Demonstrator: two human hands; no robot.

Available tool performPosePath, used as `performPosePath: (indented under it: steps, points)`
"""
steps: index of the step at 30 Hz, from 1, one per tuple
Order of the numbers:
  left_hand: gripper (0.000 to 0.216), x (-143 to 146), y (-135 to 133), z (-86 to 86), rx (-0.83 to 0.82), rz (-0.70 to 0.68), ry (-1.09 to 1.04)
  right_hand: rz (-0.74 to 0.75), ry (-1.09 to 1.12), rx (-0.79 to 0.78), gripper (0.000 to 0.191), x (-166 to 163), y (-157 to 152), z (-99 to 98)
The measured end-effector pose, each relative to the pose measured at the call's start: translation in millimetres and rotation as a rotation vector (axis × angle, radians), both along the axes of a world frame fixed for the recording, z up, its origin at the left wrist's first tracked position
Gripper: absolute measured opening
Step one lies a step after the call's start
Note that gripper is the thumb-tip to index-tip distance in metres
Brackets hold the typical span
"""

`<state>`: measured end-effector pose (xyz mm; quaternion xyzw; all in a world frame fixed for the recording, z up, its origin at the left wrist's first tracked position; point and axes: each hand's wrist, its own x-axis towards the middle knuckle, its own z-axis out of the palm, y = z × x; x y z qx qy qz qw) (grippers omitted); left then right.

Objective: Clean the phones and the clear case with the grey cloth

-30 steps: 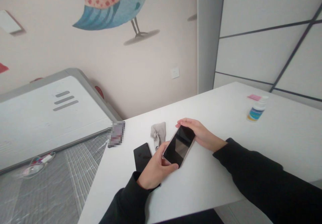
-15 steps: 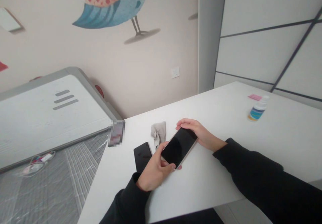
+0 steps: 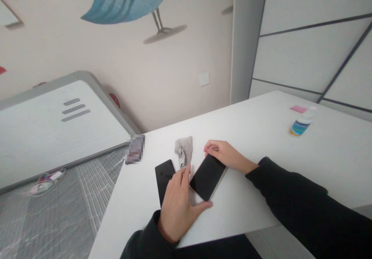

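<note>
A phone (image 3: pixel 208 176) with a dark screen and a pale rim lies flat on the white table (image 3: pixel 261 142). My left hand (image 3: pixel 178 204) rests at its near end, fingers stretched along its left edge and thumb at its lower corner. My right hand (image 3: pixel 223 154) is curled on its far end. A second black phone (image 3: pixel 164 178) lies just left of it, partly under my left hand. A crumpled grey cloth (image 3: pixel 184 151) sits behind both phones.
A small bottle (image 3: pixel 302 122) with a blue label and a pink slip (image 3: pixel 298 109) stand at the table's far right. A blurred small object (image 3: pixel 135 154) lies at the table's left corner. A white panel (image 3: pixel 58 127) leans left of the table, above a wrapped floor.
The phone has come down from a tilted hold to lie flat on the table. My left hand has loosened its grip and spread its fingers along the phone's edge.
</note>
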<state>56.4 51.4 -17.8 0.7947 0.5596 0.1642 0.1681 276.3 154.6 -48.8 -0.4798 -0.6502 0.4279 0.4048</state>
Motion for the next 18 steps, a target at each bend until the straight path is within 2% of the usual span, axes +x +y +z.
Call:
performPosePath:
  steps: [4,7,11,14,18]
  points:
    - [0.07,5,-13,1.2,0.059,-0.021,0.078,-0.061,-0.206,0.13,0.015,0,-11,4.6]
    - [0.068,6,-21,1.7,0.066,-0.015,0.068,-0.095,-0.285,0.224,0.018,1,-14,4.9]
    - [0.072,2,-32,-2.4,0.07,0.008,0.029,0.029,-0.382,0.373,0.024,-6,-6,3.3]
    - [0.077,-1,-41,-10.6,0.124,0.035,0.005,0.115,-0.467,0.491,0.03,-20,13,2.3]
    - [0.081,-5,-47,-23.0,0.179,0.07,-0.011,0.224,-0.56,0.483,0.038,-45,42,2.8]
